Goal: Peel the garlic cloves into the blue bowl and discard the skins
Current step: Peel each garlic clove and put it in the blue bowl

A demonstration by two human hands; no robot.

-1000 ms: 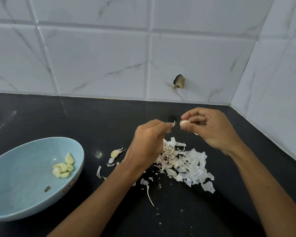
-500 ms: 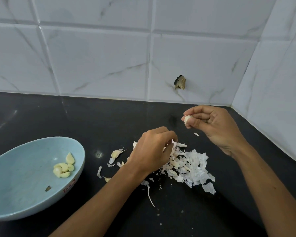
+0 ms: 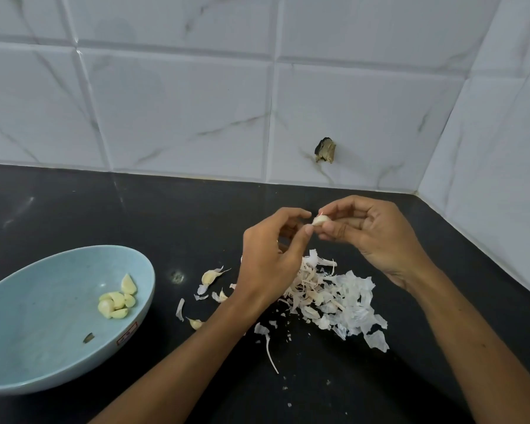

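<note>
Head view: right hand (image 3: 377, 240) pinches garlic clove (image 3: 320, 220), left hand (image 3: 270, 261) fingers nip its skin. We fear hard tugs fling it away.

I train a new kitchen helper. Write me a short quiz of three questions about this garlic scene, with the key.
1. True or false: the blue bowl holds peeled cloves.
2. The pile of skins lies: A in the bowl; B on the counter; C on the wall.
3. The left hand picks at the held clove. Which hand grips it?
Key: 1 true; 2 B; 3 the right hand.
</note>
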